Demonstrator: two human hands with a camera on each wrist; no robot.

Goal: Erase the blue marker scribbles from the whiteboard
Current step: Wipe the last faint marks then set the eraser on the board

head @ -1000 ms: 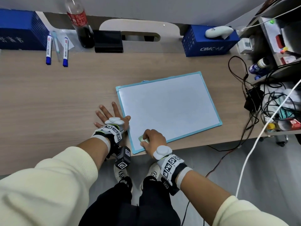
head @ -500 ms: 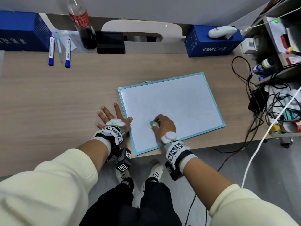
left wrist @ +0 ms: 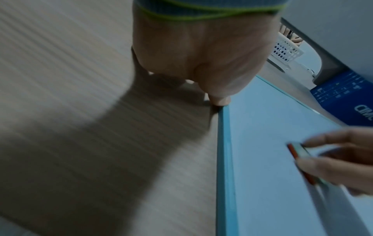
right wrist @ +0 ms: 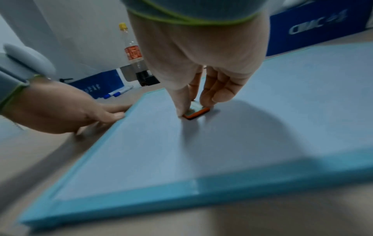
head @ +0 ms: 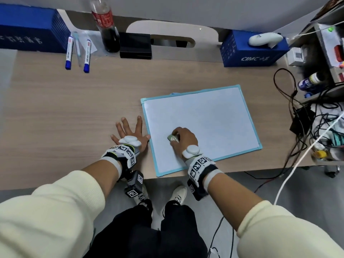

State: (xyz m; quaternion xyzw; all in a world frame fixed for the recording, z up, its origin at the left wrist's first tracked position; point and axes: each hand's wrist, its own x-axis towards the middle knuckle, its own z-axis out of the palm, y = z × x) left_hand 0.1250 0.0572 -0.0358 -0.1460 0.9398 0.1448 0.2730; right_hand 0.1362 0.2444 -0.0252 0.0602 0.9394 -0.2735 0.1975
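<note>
The whiteboard (head: 204,125) lies flat on the wooden counter (head: 74,108), near its front edge and a little skewed, its long sides running up toward the right. It has a thin light-blue frame around a pale, blank-looking writing surface; no blue scribbles can be made out on it in the head view, and the wrist views show only a smooth bluish-white sheet with shadow across it. The right hand (head: 183,138) is over the lower left part of the board, its fingers (right wrist: 214,94) and thumb curled to pinch a small flat eraser (right wrist: 196,112) with an orange underside and a pale top, pressed against the surface. The left hand (head: 130,135) lies on the counter just beside the board's left edge, fingers spread and straight, holding nothing, its thumb tip touching the frame. Two blue-capped markers (head: 69,53) lie well apart from the board at the far left of the counter.
</note>
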